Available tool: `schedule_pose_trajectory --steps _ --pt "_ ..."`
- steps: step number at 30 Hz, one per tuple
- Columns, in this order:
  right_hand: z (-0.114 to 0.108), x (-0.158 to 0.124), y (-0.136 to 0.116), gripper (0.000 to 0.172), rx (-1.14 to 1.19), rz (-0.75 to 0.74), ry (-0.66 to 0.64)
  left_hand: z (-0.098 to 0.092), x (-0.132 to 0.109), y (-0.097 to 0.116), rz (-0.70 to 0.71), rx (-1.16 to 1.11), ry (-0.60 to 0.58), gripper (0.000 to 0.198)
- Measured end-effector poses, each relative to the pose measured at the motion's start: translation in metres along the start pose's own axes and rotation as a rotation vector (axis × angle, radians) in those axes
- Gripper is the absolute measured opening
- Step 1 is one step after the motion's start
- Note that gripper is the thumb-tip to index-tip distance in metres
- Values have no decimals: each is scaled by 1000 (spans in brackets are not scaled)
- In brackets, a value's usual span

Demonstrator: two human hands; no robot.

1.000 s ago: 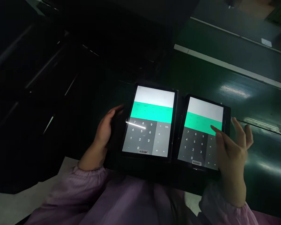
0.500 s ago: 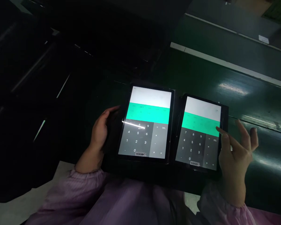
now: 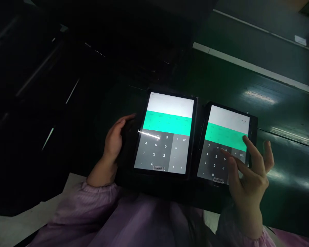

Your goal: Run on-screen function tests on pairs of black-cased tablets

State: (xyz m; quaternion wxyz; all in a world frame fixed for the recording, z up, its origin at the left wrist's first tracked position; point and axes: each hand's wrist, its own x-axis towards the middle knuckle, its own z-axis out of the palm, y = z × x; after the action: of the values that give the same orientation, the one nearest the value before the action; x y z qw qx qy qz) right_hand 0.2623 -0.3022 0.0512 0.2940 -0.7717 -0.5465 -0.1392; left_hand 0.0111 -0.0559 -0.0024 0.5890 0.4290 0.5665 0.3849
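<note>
Two tablets with lit calculator screens lie side by side, each showing a white strip, a green band and a grey keypad. Beside the left edge of the left tablet [image 3: 158, 152] is my left hand [image 3: 114, 140], its visible fingers stretched out toward the dark area by the tablet's upper left edge. Its other fingers are lost in shadow. Over the right tablet [image 3: 209, 163] my right hand [image 3: 251, 178] is open with fingers spread. Its index finger reaches over the 9 key, and another fingertip is at the green band. Small characters show in that tablet's white strip.
Both tablets rest on a dark green work surface [image 3: 234, 89] with a pale strip [image 3: 237, 63] across it. Very dark shapes fill the left and upper left. A small white label [image 3: 300, 40] is at the far upper right.
My right hand has moved left and further over the right tablet, with its fingers spreading. More characters show on that tablet's display. The whole view has shifted slightly; my left hand stays by its tablet.
</note>
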Motion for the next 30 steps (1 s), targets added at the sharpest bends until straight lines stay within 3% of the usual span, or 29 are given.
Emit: schedule_pose_trajectory --steps 8,16,21,25,30 --pt "3 13 -14 24 39 -66 -142 -1 -1 1 -3 28 3 27" --pt "-11 11 40 31 -149 195 165 3 -2 7 -12 74 45 29" --pt "-5 7 46 31 -138 243 74 6 -2 9 4 98 53 32" --pt "-3 10 40 26 -128 118 19 5 -2 6 39 121 34 33" --pt "-4 10 45 28 -135 168 86 1 0 2 72 137 8 38"
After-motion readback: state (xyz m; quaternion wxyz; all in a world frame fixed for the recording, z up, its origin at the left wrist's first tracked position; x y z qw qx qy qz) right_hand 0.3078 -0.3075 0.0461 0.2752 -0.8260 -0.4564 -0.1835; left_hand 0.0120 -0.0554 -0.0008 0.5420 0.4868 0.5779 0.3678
